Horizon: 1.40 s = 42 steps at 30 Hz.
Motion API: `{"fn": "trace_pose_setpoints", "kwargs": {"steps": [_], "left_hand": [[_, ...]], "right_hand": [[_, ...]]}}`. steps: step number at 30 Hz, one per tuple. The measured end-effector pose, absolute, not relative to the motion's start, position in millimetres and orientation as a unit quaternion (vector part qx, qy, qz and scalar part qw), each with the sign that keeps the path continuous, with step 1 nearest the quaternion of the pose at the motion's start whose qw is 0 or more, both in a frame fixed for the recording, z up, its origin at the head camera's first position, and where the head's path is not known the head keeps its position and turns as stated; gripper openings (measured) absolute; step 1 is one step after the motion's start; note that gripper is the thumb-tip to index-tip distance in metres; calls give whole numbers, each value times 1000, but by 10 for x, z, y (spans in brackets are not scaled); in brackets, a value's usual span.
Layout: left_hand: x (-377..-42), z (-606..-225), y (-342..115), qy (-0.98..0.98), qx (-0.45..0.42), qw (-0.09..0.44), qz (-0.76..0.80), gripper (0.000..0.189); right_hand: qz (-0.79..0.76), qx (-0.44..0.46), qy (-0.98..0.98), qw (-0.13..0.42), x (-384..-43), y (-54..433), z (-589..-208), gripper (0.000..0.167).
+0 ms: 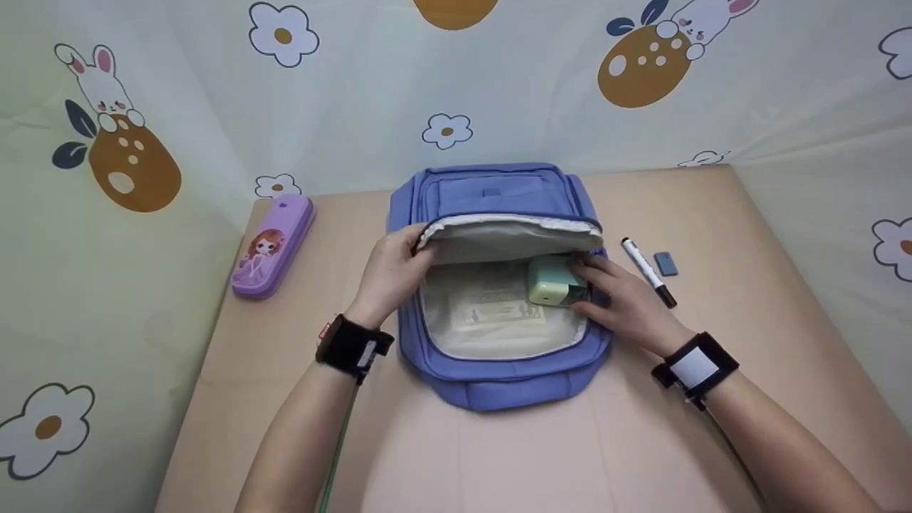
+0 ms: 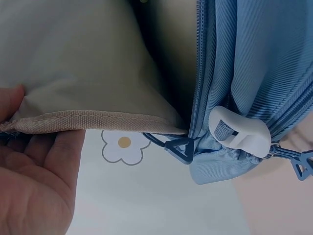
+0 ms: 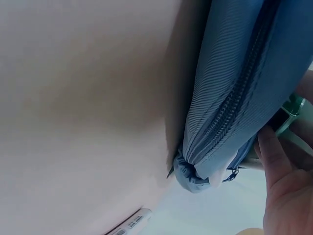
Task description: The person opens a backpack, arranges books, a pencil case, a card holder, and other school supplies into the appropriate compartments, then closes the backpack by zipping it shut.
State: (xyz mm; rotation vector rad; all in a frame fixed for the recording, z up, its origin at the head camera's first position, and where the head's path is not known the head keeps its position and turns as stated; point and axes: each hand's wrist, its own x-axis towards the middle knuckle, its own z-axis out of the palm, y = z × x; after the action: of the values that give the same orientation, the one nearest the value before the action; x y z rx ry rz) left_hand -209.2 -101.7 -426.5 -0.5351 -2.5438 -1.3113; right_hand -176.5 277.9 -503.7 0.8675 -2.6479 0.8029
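A blue backpack [image 1: 499, 392] lies on the table with its main compartment unzipped. My left hand [image 1: 392, 274] grips the left edge of the raised flap [image 1: 499, 239], thumb on the pale lining and fingers beneath, as the left wrist view shows. Inside the bag, at the right, is a boxy mint-green and yellow pencil sharpener [image 1: 548, 281] with a dark see-through part. My right hand [image 1: 630, 303] holds its right side between thumb and fingers. The right wrist view shows only a bit of green between those fingers. Pale printed paper [image 1: 495, 313] shows inside the bag.
On the table's left side lies a purple pencil case [image 1: 274, 246] with a doll picture. Right of the bag are a white marker with black ends [image 1: 648, 272] and a small blue eraser [image 1: 666, 263]. A patterned curtain [image 1: 356, 107] hangs behind the table [image 1: 285, 399].
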Motion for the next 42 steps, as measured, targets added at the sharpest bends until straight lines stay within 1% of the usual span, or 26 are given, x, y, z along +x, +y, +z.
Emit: {"fn": "trace_pose_setpoints", "kwargs": {"steps": [5, 7, 9, 11, 13, 14, 16, 18, 20, 22, 24, 26, 29, 32, 37, 42], "left_hand": [[-2094, -4264, -1026, -869, -179, 114, -447, 13], [-2094, -4264, -1027, -869, -178, 114, -448, 13], [-2097, -4266, -1029, -869, -178, 114, -447, 12], [-2099, -4267, -1031, -869, -179, 112, -447, 10], [-2099, -4267, -1034, -870, -180, 111, -446, 11], [-2098, -4266, -1037, -870, -180, 110, -447, 11], [-2093, -4263, -1043, -869, -178, 108, -448, 13], [-2087, -4260, -1049, -870, -175, 108, -448, 13], [-2083, -4262, -1053, -870, -173, 107, -448, 10], [-2079, -4267, -1054, -871, -173, 108, -447, 8], [-2078, -4277, -1052, -871, -173, 106, -448, 8], [-2077, -4287, -1048, -870, -174, 104, -450, 9], [-2075, -4299, -1043, -868, -176, 101, -453, 11], [-2071, -4301, -1042, -865, -180, 97, -458, 16], [-2068, -4295, -1054, -860, -193, 78, -465, 27], [-2068, -4288, -1107, -857, -213, 37, -467, 32]], "right_hand": [[295, 298, -897, 143, -1725, 2839, -5016, 60], [304, 292, -890, 172, -1704, 2867, -4984, 53], [326, 282, -877, 212, -1696, 2889, -4934, 47], [352, 266, -860, 256, -1701, 2899, -4863, 48], [379, 255, -842, 286, -1721, 2891, -4771, 55], [390, 252, -836, 292, -1736, 2879, -4721, 59], [394, 248, -838, 285, -1767, 2836, -4620, 70], [389, 253, -847, 258, -1802, 2761, -4527, 80], [390, 265, -853, 222, -1840, 2660, -4450, 85], [394, 278, -856, 188, -1876, 2551, -4389, 85], [404, 283, -854, 167, -1908, 2456, -4337, 78], [422, 276, -849, 154, -1936, 2384, -4294, 67], [436, 253, -850, 154, -1964, 2324, -4248, 46], [438, 236, -852, 164, -1979, 2300, -4233, 32], [431, 230, -852, 190, -1985, 2278, -4250, 23], [439, 220, -846, 207, -2002, 2254, -4275, 20]]}}
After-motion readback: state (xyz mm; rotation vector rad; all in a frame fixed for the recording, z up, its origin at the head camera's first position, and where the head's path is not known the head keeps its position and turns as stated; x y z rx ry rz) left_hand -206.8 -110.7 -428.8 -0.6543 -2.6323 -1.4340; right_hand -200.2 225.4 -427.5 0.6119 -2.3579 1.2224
